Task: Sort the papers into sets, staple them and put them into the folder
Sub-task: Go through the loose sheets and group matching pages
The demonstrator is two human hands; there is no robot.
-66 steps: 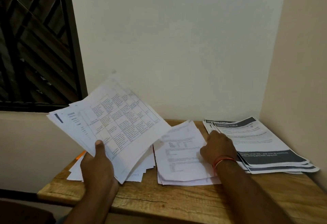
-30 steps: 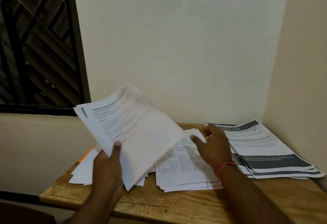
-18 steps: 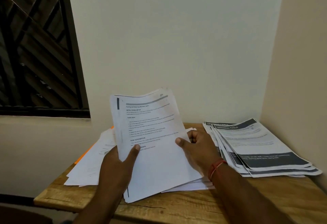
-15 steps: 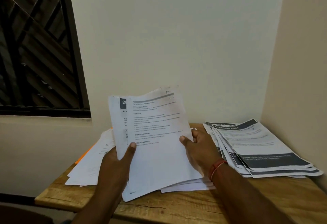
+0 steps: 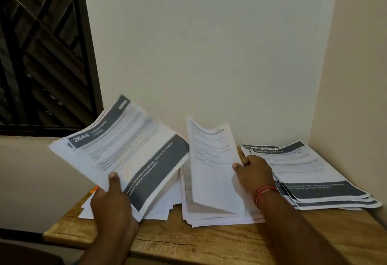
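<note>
Your right hand (image 5: 254, 174) pinches a single sheet (image 5: 211, 170), thumb in front and fingers (image 5: 249, 161) curled behind. The sheet stands nearly upright, long axis rising toward the wall, with its lower edge on the middle pile (image 5: 219, 216) directly below, so laying it flat there looks like the next step. Your left hand (image 5: 113, 202) clamps a sheaf (image 5: 125, 153) raised over the left pile (image 5: 161, 208), thumb on top. Its top page has dark bands like the dark-banded pile (image 5: 310, 172), which lies just right of your right hand; the upright sheet stands between. An orange edge (image 5: 94, 189), perhaps the folder, peeks out at the worktop's (image 5: 209, 243) left.
</note>
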